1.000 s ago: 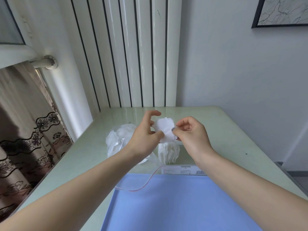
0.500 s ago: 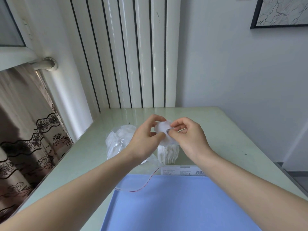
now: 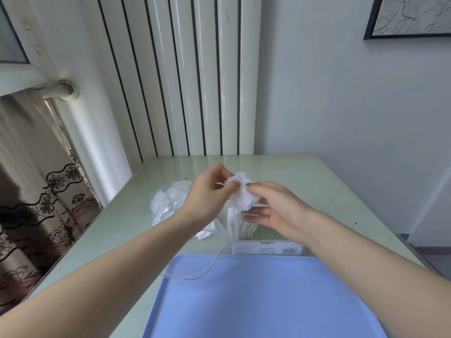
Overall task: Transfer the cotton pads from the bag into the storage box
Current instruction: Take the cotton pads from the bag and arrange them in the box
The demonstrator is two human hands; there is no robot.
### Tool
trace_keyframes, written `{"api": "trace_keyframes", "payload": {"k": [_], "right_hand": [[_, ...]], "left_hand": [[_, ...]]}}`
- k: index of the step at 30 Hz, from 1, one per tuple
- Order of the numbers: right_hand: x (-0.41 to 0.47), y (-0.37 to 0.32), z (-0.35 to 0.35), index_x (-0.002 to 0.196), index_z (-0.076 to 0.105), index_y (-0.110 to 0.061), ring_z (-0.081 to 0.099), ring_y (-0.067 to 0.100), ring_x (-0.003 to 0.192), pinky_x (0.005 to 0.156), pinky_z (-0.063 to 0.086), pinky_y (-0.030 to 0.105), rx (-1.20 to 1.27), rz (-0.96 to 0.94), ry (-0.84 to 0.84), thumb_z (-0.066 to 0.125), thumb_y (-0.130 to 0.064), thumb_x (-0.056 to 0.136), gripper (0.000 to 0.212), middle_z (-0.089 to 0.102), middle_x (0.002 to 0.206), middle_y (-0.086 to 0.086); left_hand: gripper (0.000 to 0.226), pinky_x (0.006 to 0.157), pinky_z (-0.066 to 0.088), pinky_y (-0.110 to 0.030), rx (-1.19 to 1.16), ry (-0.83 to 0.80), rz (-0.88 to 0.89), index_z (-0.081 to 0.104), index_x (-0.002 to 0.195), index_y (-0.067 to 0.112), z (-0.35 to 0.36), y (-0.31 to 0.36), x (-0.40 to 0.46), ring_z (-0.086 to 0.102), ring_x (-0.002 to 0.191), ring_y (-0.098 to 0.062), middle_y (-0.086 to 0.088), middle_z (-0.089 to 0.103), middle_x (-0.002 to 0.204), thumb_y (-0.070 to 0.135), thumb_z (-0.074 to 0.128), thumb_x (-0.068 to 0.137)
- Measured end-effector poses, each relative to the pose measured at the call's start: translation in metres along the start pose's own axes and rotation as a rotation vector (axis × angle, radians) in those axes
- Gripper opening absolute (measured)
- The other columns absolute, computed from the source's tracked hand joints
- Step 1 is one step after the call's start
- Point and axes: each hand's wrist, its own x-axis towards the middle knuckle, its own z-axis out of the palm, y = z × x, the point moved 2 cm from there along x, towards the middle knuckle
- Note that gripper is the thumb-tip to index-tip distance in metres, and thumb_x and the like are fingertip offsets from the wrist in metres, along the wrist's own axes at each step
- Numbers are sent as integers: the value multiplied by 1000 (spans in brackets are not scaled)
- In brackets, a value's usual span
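A clump of white cotton pads (image 3: 240, 192) is held above the table between both hands. My left hand (image 3: 207, 196) pinches its left edge with thumb and fingers. My right hand (image 3: 275, 208) touches the pads with its thumb and forefinger, its other fingers spread below. Under the hands stands a clear storage box (image 3: 268, 247) with a barcode label, holding a row of upright cotton pads (image 3: 240, 226). A crumpled clear plastic bag (image 3: 168, 203) with more white pads lies to the left on the table.
A blue tray (image 3: 263, 296) lies at the near edge of the pale green table (image 3: 317, 181). A thin red-lined strip (image 3: 207, 269) trails from the bag over the tray. A white radiator (image 3: 185, 76) stands behind; a curtain hangs left.
My right hand has moved lower and opened its fingers under the pads. My left hand kept its pinch, and the clump now sits more between both hands.
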Motion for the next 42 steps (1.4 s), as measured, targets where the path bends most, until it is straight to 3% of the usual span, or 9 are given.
{"api": "trace_keyframes", "payload": {"k": [3, 7, 11, 14, 21, 29, 38, 40, 42], "right_hand": [[2, 1, -7, 118, 63, 3, 72, 32, 94, 87, 59, 44, 162, 15, -73, 63, -14, 95, 28, 69, 111, 23], [13, -8, -21, 107, 64, 0, 72, 30, 89, 82, 61, 40, 89, -50, 75, 63, -5, 92, 16, 70, 104, 19], [24, -19, -49, 98, 64, -4, 70, 27, 70, 72, 62, 40, -556, -118, 331, 64, -9, 82, 16, 70, 90, 10], [25, -23, -56, 92, 57, -11, 69, 31, 76, 67, 57, 39, -1034, -120, 375, 63, -17, 76, 19, 66, 89, 8], [40, 21, -20, 120, 41, -8, 62, 33, 98, 66, 39, 33, -1594, -137, 270, 55, -6, 87, 36, 63, 110, 12], [51, 39, -14, 113, 45, -7, 52, 24, 78, 55, 39, 30, -1046, -102, 271, 57, -19, 90, 28, 55, 93, 5], [53, 40, -19, 94, 54, -14, 57, 23, 82, 77, 54, 35, -737, 30, 240, 52, -15, 80, 14, 59, 92, 5], [52, 37, -19, 75, 50, -12, 56, 27, 73, 89, 57, 50, -560, 82, 202, 44, -13, 74, 6, 55, 78, 12], [51, 32, -17, 83, 53, -8, 59, 28, 71, 87, 58, 47, -416, 151, 159, 39, -11, 81, 15, 63, 83, 18]], "left_hand": [[25, 83, 54, -47, 35, 21, -24, 58, 82, 6, 6, -1, 10, 60, 73, -15, -5, 66, 77, 27, 68, 92], [27, 82, 57, -46, 113, -28, -99, 58, 80, 14, 15, -11, 24, 70, 79, -21, 9, 70, 72, 35, 57, 97], [35, 92, 54, -42, 391, -200, -217, 54, 114, 15, 17, -26, 33, 67, 96, -21, -2, 69, 106, 46, 45, 101], [46, 93, 50, -37, 661, -312, -276, 44, 136, 13, 19, -38, 37, 60, 107, -26, -8, 61, 122, 42, 46, 101], [42, 77, 46, -31, 801, -466, -322, 48, 130, 8, 33, -54, 44, 62, 101, -27, -7, 61, 110, 33, 55, 97], [35, 84, 51, -32, 773, -462, -278, 55, 125, 8, 29, -56, 49, 64, 98, -26, -5, 61, 101, 25, 59, 94], [78, 84, 52, -35, 882, -651, -275, 31, 148, 28, 36, -39, 37, 58, 97, -22, 5, 52, 100, 45, 68, 82], [78, 89, 54, -39, 971, -636, -213, 36, 145, 23, 44, -38, 34, 58, 102, -25, 0, 51, 111, 52, 70, 81], [70, 81, 53, -37, 1044, -596, -154, 44, 136, 18, 50, -38, 32, 57, 96, -25, -4, 54, 114, 57, 67, 84]]}}
